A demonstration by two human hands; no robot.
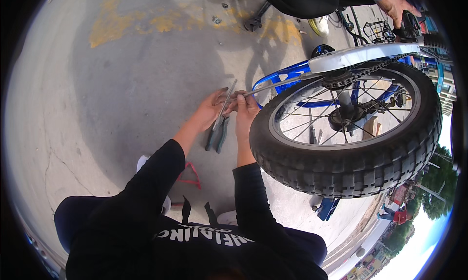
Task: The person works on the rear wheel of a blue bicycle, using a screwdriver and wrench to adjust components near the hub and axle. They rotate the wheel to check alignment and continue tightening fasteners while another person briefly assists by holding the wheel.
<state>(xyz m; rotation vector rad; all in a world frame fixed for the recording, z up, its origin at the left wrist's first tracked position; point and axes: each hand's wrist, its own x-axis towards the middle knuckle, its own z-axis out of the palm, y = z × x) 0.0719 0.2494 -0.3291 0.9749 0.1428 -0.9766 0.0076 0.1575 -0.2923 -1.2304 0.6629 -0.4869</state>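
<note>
My left hand (208, 110) is closed around a slim grey metal tool (227, 98), perhaps a file, slanting up between my hands. With the thumb on top, my right hand (247, 111) pinches the end of a thin metal rod (273, 86). That rod runs to the hub area of a small bicycle wheel with a knobbly black tyre (341, 170). Both hands are close together, their fingertips nearly meeting at the rod's end. Below them, dark-handled pliers (220, 136) lie on the ground, partly overlapped by the tool from this angle.
The bike has a blue frame (287, 75), a silver chain guard (360, 55) and a chain. Another person's hand (397, 7) rests at the upper right. An adjustable wrench (254, 22) and small parts lie on the concrete. A red triangular piece (191, 176) is near my feet.
</note>
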